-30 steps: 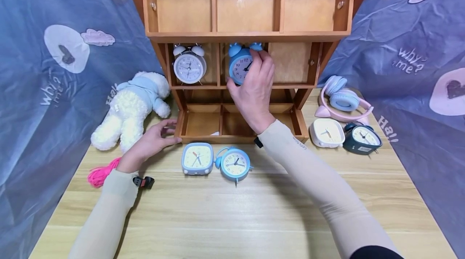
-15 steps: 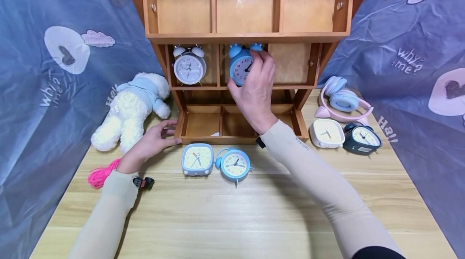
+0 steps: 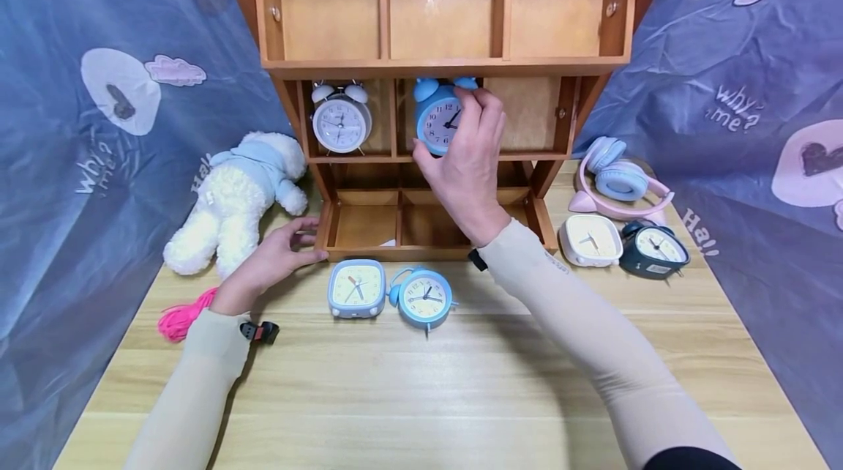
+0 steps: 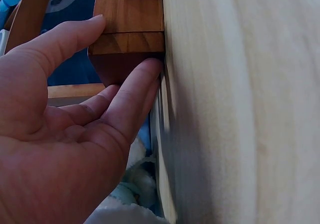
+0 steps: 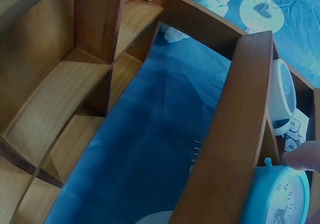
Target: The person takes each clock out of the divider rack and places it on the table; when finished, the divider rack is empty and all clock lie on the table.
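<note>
Thumb and fingers of the right hand (image 3: 467, 170) pinch the blue bell clock (image 3: 435, 121) in the head view. It is upright in the middle compartment of the shelf (image 3: 448, 65)'s second row, fingertips near its right bell and thumb at its lower left. White bell clock (image 3: 342, 123) stands in the compartment to its left. The left hand (image 3: 271, 259) holds nothing; its fingers, loosely extended, touch the shelf's lower left corner. On the table (image 3: 395, 397), before the shelf, the square clock (image 3: 357, 289) and round clock (image 3: 424, 299) lie face up, just beside each other. Bear (image 3: 237, 192) and pink yarn (image 3: 184, 316) lie left, near that arm. To the right, the headphones (image 3: 622, 181) lie behind the white clock (image 3: 590, 240) and green clock (image 3: 655, 250). Printed cloth (image 3: 764, 258) hangs at both sides.

Left wrist view: thumb tip at one edge of the corner, index fingertip at the opposite edge, close by the table. Pale fur shows below the hand.

Right wrist view: one fingertip touches the blue bell clock's top, at the lower right. The rest of the hand is mostly out of frame. White bell clock shows beyond it, past a divider.
</note>
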Motion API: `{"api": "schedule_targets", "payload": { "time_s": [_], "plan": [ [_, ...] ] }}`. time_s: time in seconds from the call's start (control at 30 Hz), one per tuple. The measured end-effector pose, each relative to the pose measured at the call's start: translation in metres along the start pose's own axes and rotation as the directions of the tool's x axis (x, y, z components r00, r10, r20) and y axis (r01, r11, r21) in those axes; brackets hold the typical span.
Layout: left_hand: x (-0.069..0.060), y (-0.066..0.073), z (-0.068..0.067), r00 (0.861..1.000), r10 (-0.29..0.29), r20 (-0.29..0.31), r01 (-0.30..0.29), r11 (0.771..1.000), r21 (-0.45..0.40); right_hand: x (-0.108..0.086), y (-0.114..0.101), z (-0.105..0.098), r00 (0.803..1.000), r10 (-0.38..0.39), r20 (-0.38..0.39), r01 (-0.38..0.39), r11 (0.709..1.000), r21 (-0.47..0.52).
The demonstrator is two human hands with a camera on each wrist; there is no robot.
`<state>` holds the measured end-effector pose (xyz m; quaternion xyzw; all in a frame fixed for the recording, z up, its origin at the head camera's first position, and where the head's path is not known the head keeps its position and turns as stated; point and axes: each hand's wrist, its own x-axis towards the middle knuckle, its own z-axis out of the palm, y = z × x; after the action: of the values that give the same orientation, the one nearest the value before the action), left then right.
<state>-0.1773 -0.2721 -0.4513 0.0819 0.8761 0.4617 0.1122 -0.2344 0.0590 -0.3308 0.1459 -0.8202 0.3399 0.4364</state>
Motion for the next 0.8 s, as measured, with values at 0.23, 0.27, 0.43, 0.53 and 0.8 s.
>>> {"api": "schedule_targets", "payload": {
  "time_s": [0.23, 0.27, 0.43, 0.53, 0.8],
  "plan": [
    [0.000, 0.000, 0.000, 1.000, -0.007, -0.001, 0.007, 1.000, -0.005, 0.000, -0.005, -0.007, 1.000, -0.009, 0.007, 0.008, 1.000, 0.026],
    [0.000, 0.000, 0.000, 1.000, -0.007, 0.000, 0.007, 1.000, -0.005, 0.000, -0.006, -0.009, 1.000, -0.012, 0.007, 0.011, 0.999, 0.032],
    [-0.001, 0.002, -0.001, 1.000, -0.009, 0.000, 0.009, 1.000, -0.001, -0.002, -0.008, -0.014, 0.999, -0.025, 0.020, 0.024, 0.999, 0.043],
    [-0.001, 0.002, -0.001, 1.000, -0.009, -0.001, 0.009, 1.000, 0.000, -0.003, -0.009, -0.017, 0.999, -0.020, 0.030, 0.019, 0.999, 0.047],
    [-0.001, 0.002, 0.000, 1.000, -0.004, 0.002, 0.004, 1.000, -0.006, -0.006, -0.009, -0.023, 0.998, -0.025, 0.055, 0.023, 0.998, 0.054]
  ]
}}
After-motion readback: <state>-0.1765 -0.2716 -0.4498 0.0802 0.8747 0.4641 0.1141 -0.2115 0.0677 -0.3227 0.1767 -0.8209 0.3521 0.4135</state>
